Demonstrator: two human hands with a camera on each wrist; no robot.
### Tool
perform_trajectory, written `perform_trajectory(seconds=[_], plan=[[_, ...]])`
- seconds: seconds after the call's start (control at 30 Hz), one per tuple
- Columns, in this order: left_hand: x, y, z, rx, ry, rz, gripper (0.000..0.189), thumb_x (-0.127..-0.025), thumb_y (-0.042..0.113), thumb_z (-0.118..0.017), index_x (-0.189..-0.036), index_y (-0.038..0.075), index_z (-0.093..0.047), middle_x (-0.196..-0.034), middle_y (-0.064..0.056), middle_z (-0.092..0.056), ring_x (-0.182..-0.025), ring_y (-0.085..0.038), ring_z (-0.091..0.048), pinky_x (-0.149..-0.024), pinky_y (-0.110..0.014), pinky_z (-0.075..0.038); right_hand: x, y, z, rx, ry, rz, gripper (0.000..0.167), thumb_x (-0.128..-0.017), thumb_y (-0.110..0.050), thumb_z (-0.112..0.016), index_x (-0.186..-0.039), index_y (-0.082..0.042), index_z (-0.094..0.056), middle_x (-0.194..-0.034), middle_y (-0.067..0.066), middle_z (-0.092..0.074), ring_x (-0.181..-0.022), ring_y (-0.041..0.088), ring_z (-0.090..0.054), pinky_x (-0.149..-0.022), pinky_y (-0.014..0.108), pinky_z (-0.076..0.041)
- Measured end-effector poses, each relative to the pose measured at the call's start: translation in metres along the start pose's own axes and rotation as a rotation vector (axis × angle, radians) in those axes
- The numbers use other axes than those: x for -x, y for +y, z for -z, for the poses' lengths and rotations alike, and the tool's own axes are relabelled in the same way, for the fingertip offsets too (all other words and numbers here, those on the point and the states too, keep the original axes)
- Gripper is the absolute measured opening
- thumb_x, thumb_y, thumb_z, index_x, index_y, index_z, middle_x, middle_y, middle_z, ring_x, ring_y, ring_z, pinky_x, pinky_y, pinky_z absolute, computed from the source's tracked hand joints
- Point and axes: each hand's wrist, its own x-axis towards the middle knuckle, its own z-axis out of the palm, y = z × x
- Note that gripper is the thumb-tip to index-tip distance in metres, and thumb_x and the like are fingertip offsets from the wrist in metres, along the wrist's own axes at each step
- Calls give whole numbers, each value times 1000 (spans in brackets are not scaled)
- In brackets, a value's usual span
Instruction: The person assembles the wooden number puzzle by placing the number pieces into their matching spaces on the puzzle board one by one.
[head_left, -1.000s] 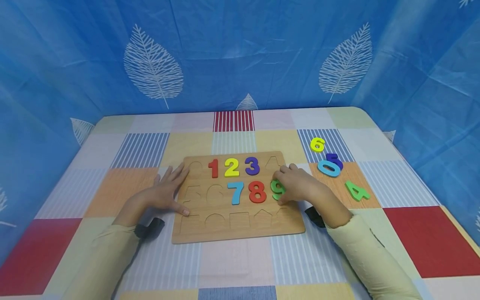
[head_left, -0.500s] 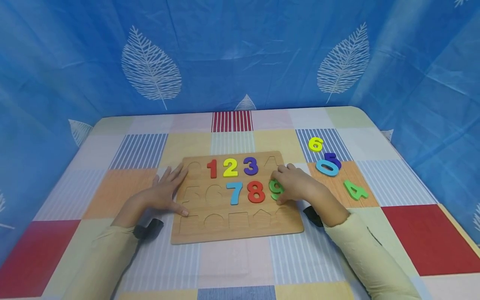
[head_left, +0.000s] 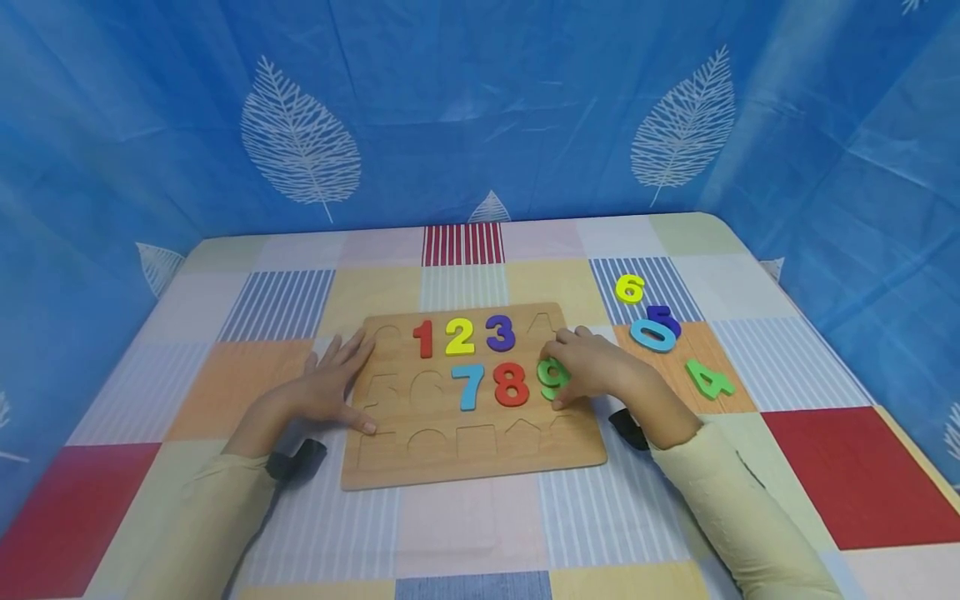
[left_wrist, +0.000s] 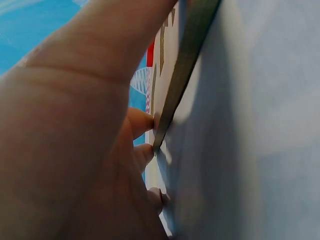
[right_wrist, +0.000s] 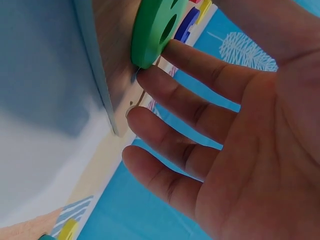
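A wooden number board (head_left: pixel 480 474) lies flat on the patterned cloth. My left hand (head_left: pixel 324 392) rests spread over its left edge, thumb on the surface; the left wrist view has the fingertips along the board edge (left_wrist: pixel 182 65). At the board's right side my right hand (head_left: pixel 592 367) holds the green number 9 (head_left: pixel 551 375) between thumb and fingers. In the right wrist view, fingertips touch the side of this green 9 (right_wrist: pixel 150 37). Left of it on the board sit a red 8 (head_left: pixel 512 385) and a light blue 7 (head_left: pixel 468 387).
Along the board's top row are a red 1 (head_left: pixel 423 339), a yellow 2 (head_left: pixel 460 337) and a purple 3 (head_left: pixel 500 333). Right of the board lie a yellow 6 (head_left: pixel 629 289), a purple 5 (head_left: pixel 664 319) overlapped by a blue 0 (head_left: pixel 652 336), and a green 4 (head_left: pixel 708 380).
The head view has shifted slightly. Both hands and all the number pieces keep their places on and around the board.
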Motion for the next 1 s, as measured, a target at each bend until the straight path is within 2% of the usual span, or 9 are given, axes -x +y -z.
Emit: perform_trajectory(seconds=[0.17, 0.27, 0.47, 0.6, 0.77, 1.0], plan=[[0, 1, -2, 5, 0, -5, 130, -54, 62, -75, -147, 5, -5, -153, -17, 9, -136, -46, 13, -102, -68, 10, 3, 6, 2, -18, 18, 8, 59, -66, -35, -79, -117, -12, -57, -115, 9, -54, -99, 26, -45, -82, 42, -46], [-1, 0, -3, 9, 4, -10, 130, -54, 63, -75, -147, 5, -5, -153, -17, 9, -136, -47, 13, -102, -68, 10, 4, 11, 3, -38, 17, -16, 60, -67, -33, -80, -118, -11, -57, -113, 9, -54, -99, 26, -44, -82, 42, -46], [-3, 1, -6, 12, 5, -17, 129, -54, 62, -76, -147, 5, -6, -153, -17, 9, -136, -47, 13, -102, -68, 9, 14, 26, 12, -74, 31, -73, 67, -69, -30, -78, -127, -9, -51, -122, 15, -51, -108, 33, -43, -87, 49, -45], [-4, 3, -7, 13, 0, -24, 129, -54, 64, -74, -147, 6, -6, -153, -16, 9, -136, -46, 13, -102, -68, 9, 27, 43, 18, -105, 79, -86, 68, -71, -27, -77, -129, -5, -49, -125, 21, -49, -116, 41, -41, -92, 55, -41], [-1, 5, -3, 17, 12, -30, 128, -56, 61, -75, -147, 4, -6, -153, -18, 7, -135, -48, 12, -101, -68, 9, 40, 68, 18, -157, 127, -109, 66, -76, -22, -72, -132, -3, -43, -134, 28, -38, -124, 50, -29, -97, 63, -30], [3, 0, -1, 6, 7, -17, 128, -55, 63, -74, -147, 4, -5, -153, -18, 8, -135, -48, 12, -101, -69, 9, 43, 104, 6, -175, 170, -122, 70, -79, -25, -70, -136, 0, -38, -134, 33, -34, -121, 51, -30, -95, 65, -27]])
